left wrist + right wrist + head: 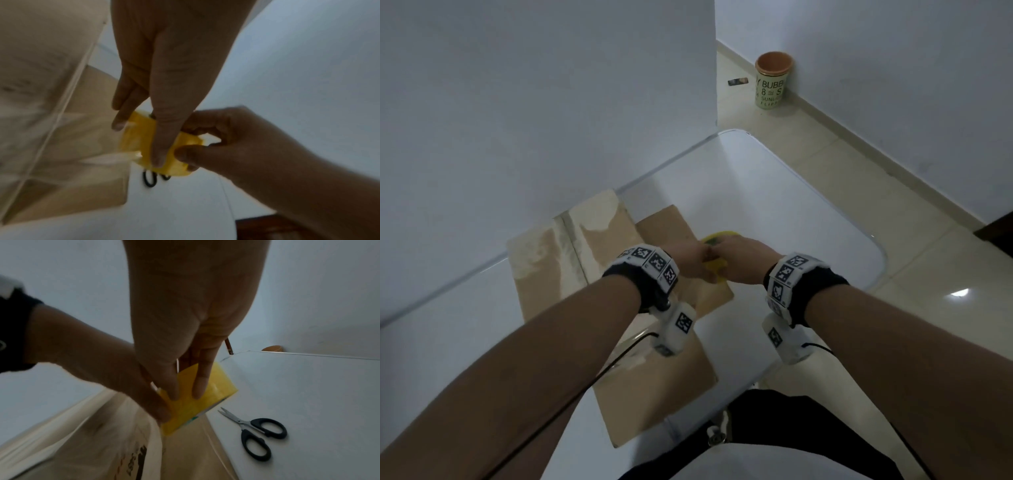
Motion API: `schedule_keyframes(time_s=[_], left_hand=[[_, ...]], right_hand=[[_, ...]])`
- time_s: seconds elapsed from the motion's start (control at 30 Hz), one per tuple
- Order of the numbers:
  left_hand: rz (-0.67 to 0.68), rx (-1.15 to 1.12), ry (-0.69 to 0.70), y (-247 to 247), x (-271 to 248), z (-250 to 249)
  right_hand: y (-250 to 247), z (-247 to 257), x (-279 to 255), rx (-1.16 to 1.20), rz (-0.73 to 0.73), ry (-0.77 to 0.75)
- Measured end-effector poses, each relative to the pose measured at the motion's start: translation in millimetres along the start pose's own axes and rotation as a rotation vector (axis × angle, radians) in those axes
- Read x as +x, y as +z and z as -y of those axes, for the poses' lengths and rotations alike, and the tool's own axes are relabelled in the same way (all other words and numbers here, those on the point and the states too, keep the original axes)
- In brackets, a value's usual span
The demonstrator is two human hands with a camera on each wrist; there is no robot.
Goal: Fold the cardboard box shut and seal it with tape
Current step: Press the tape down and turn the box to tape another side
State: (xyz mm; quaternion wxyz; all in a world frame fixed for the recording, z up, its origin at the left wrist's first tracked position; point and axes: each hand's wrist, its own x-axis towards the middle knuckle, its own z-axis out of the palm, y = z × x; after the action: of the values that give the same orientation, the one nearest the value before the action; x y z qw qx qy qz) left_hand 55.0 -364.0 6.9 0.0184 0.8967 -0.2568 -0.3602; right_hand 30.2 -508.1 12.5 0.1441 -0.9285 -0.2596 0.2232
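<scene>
A brown cardboard box (654, 377) lies on the white table with its flaps spread out; it also shows in the wrist views (51, 97) (102, 443). Over its right flap both hands meet on a yellow tape roll (717, 269) (139, 138) (185, 410). My left hand (688, 260) (164, 81) pinches the roll's left side between thumb and fingers. My right hand (743, 260) (185, 321) grips its right side, fingers laid across the outer face. A shiny strip seems to run from the roll onto the cardboard (111, 158).
Black-handled scissors (257, 433) (150, 178) lie on the table just right of the box, hidden by the hands in the head view. The table's rounded right edge (873, 246) is near. A green cup (772, 82) stands on the floor by the wall.
</scene>
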Motion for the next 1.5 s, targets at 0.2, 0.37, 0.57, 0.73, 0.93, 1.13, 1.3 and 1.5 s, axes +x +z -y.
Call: schedule_keyframes(time_s=[0.2, 0.37, 0.57, 0.73, 0.93, 1.13, 1.3, 1.5], left_hand=[[-0.005, -0.376, -0.042, -5.7, 9.9, 20.9], [0.002, -0.749, -0.160, -3.5, 5.6, 40.8], [0.047, -0.973, -0.162, -0.4, 1.4, 39.0], [0.063, -1.018, -0.163, -2.1, 1.0, 42.3], [0.153, -1.002, -0.163, -4.1, 3.8, 42.4], [0.174, -0.979, -0.110, -2.9, 8.9, 34.2], [0.200, -0.884, -0.150, -8.0, 0.2, 27.1], [0.150, -0.864, -0.133, -8.7, -0.4, 20.8]], right_hand=[[9.4, -55.0, -3.7, 0.560, -0.628, 0.381], [38.6, -86.1, 20.3, 0.505, -0.410, 0.564], [75.7, -86.8, 45.3, 0.239, -0.031, 0.474], [89.5, -85.2, 43.2, 0.027, -0.014, 0.463], [78.2, -91.5, 35.0, 0.209, 0.031, 0.519], [93.1, -94.7, 9.7, 0.718, -0.023, 0.683], [106.7, -79.2, -31.7, 1.032, 0.132, 0.647], [103.1, -45.4, -55.3, 1.189, 0.495, 0.409]])
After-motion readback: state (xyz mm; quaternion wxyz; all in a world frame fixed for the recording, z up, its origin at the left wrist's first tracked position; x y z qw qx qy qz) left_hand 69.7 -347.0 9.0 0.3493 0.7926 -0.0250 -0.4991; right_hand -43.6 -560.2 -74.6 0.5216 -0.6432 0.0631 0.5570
